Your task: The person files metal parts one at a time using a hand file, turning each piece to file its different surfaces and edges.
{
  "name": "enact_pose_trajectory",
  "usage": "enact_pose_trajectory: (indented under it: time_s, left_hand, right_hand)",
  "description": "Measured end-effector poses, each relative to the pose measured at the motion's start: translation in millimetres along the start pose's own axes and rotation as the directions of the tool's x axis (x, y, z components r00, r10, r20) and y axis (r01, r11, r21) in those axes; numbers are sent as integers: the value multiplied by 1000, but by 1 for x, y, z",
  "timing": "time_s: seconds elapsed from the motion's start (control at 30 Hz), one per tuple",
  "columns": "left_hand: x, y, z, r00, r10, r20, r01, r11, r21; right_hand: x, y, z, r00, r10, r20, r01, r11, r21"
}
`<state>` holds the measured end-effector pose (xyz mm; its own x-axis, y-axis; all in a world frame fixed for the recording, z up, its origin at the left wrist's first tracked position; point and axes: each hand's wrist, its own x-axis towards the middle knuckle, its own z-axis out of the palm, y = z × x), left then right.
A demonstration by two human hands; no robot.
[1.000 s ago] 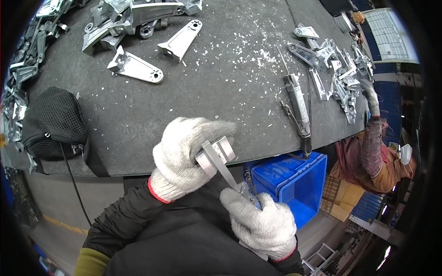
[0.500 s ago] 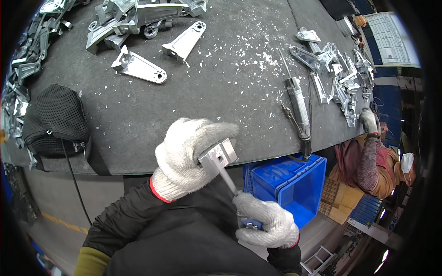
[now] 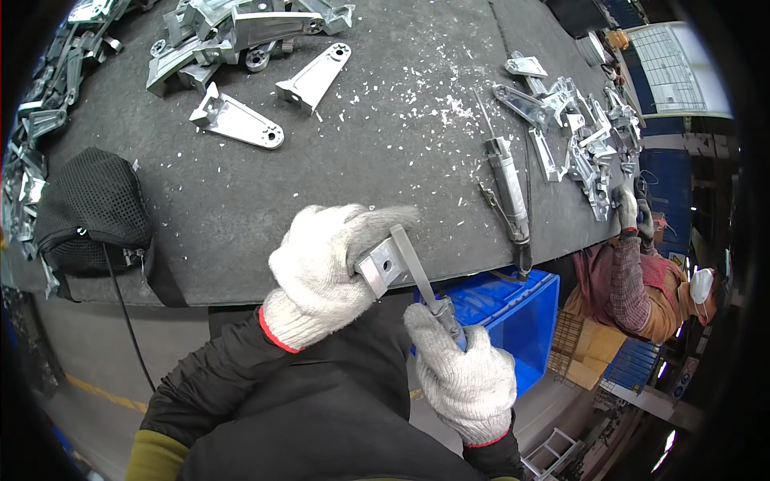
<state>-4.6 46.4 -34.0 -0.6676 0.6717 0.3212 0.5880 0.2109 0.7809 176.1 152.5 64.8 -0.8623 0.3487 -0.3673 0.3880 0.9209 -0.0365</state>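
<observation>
In a white knit glove, my left hand (image 3: pixel 317 260) is closed around a silver metal bracket (image 3: pixel 375 271), whose end face with a round hole points toward me. Most of the bracket is hidden by the glove. My right hand (image 3: pixel 469 373), gloved too, grips the blue handle of a flat file (image 3: pixel 419 268). Its narrow grey blade slants up to the left and lies along the bracket's right edge. Both hands are at the table's near edge, over my lap.
The dark table (image 3: pixel 353 152) bears loose brackets (image 3: pixel 237 120), a bracket pile (image 3: pixel 241 32), a black mesh bag (image 3: pixel 96 208), a pneumatic tool (image 3: pixel 507 188) and scattered metal chips. Another pile (image 3: pixel 589 132) lies right, near a co-worker's gloved hands (image 3: pixel 630 210). Below the edge stands a blue bin (image 3: pixel 521 321).
My right hand has moved up and turned, bringing the file from the bracket's face near the hole to its right edge. My left hand still holds the bracket, slightly turned.
</observation>
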Motion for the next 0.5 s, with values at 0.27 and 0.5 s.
enact_pose_trajectory:
  time_s: [0.27, 0.5]
  left_hand:
    - [3, 4, -3, 999, -46, -6, 45, 994, -96]
    - [6, 7, -5, 999, 37, 29, -37, 999, 1]
  right_hand:
    - [6, 3, -2, 999, 27, 38, -29, 998, 49]
    - [4, 12, 16, 985, -76, -153, 97, 986, 133]
